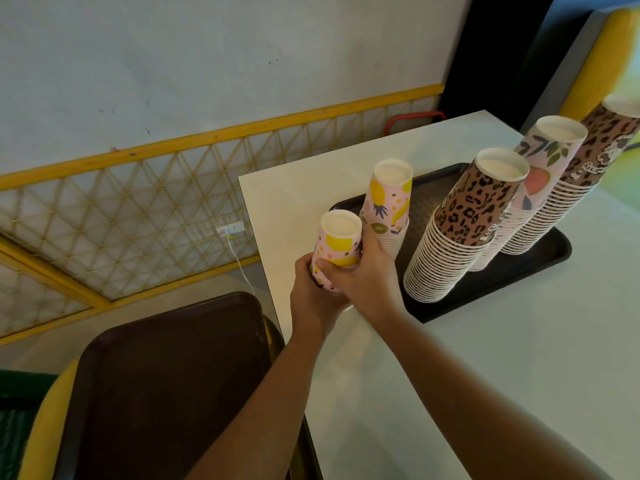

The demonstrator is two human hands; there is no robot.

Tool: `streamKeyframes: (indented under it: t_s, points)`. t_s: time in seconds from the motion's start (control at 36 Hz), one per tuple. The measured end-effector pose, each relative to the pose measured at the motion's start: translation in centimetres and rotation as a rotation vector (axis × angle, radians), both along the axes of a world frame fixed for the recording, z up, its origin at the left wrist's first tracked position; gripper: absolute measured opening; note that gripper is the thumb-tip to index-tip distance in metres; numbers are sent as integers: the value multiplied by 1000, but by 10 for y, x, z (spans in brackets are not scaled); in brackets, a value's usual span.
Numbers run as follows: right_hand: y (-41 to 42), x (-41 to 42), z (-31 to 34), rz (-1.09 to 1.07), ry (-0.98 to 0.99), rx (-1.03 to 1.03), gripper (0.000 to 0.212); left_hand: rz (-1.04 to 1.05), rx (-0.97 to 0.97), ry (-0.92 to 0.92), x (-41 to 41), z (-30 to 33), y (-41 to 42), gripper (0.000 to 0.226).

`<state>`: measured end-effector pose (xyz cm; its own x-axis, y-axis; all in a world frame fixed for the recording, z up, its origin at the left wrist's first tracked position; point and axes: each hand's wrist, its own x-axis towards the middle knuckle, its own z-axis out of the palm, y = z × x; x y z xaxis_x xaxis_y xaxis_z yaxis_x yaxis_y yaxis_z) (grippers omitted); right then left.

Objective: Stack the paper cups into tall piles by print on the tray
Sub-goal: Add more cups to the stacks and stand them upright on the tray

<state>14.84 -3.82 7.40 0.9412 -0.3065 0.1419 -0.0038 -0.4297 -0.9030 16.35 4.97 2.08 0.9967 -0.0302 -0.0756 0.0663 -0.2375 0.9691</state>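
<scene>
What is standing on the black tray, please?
On the tray: a fruit-print pile, two leopard piles and a peach-print pile. Hands hide the fruit pile's base.

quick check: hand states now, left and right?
Left hand: fingers curled round the fruit-print cups, holding them.
Right hand: also gripping the same fruit-print cups, from the other side.

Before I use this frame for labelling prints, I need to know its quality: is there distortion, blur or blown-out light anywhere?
Head view: wide-angle bending curves the table edge and tilts the cup stacks outward; the far leopard stack at the right edge is soft and washed by bright light; the fruit-print cups held in both hands, left hand and right hand, read sharply; lighting is soft, shadows faint.
</scene>
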Motion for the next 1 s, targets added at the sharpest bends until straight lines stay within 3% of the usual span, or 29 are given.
streamKeyframes:
  t_s: [0.17, 0.64, 0.81, 1.0]
  points:
    - [-3, 1, 5, -5, -9, -19, 69, -79, 53, -77, -2, 1, 3, 90]
    - [-15, 1, 18, 34, 32, 17, 71, -86, 63, -54, -2, 4, 1, 82]
    - [-17, 2, 19, 24, 25, -1, 72, -146, 57, -57, 0, 6, 2, 89]
    - [-20, 2, 28, 9, -10, -2, 64, -145, 77, -38, 0, 5, 5, 85]
